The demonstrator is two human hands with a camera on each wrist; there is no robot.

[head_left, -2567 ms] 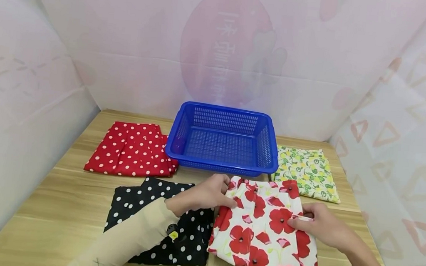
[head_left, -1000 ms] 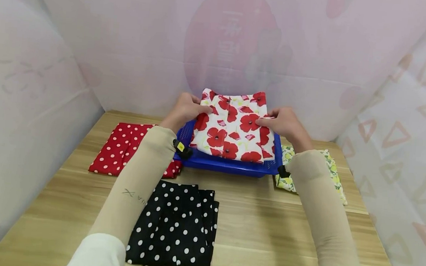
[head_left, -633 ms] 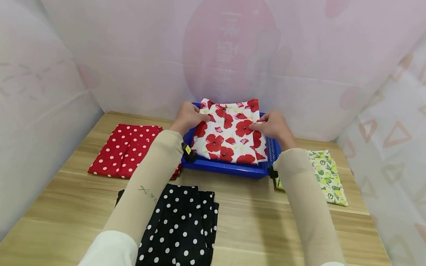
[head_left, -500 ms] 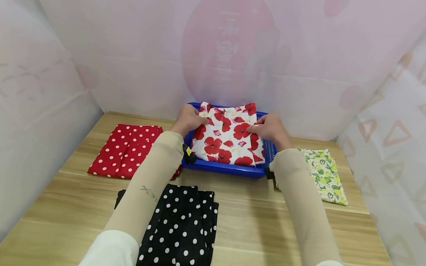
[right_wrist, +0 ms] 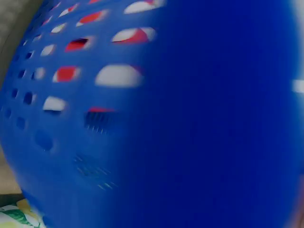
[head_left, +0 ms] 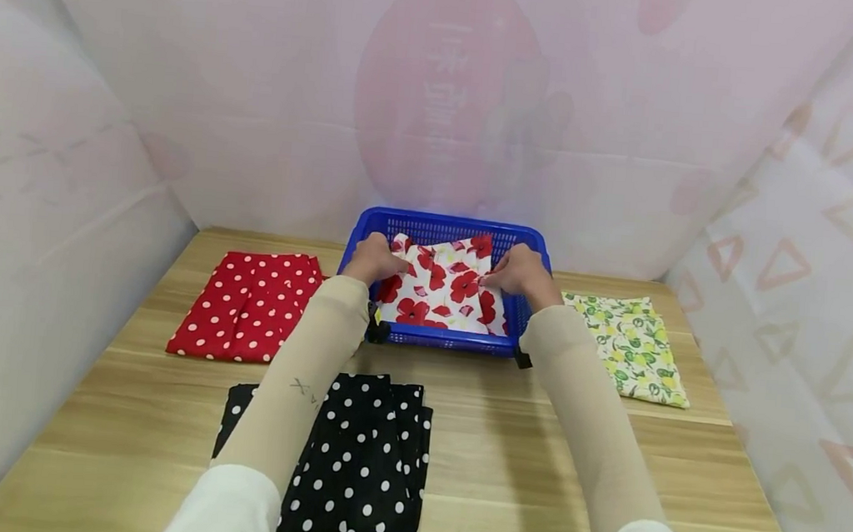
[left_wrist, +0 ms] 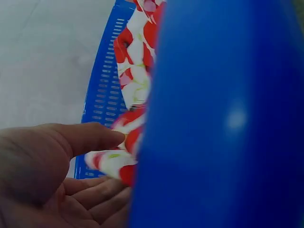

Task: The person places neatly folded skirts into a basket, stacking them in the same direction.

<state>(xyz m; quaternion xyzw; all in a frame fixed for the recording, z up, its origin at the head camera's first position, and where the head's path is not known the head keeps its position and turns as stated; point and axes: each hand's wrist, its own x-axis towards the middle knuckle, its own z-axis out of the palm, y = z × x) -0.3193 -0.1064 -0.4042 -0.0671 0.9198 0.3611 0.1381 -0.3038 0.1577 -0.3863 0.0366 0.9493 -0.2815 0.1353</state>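
A folded white cloth with red poppies (head_left: pixel 439 292) lies inside the blue plastic basket (head_left: pixel 445 218). At its left edge my left hand (head_left: pixel 373 259) pinches the fold, and in the left wrist view the thumb (left_wrist: pixel 97 136) is above the cloth and the fingers below. My right hand (head_left: pixel 520 273) holds the opposite edge, thumb on top; its other fingers are hidden. Both hands are inside the basket's side walls. In the right wrist view the basket wall (right_wrist: pixel 66 128) fills most of the picture, with red and white cloth showing through its holes.
Left of the basket lies a folded red polka-dot cloth (head_left: pixel 246 306). Nearer on the wooden table (head_left: pixel 484 488) is a folded black polka-dot cloth (head_left: pixel 358 461), partly behind the left sleeve. A folded lemon-print cloth (head_left: pixel 634 349) lies at right. Printed sheets enclose the back and sides.
Both hands have carried the poppy cloth from the table's front, up over the basket and down into it. The other cloths have stayed in place.
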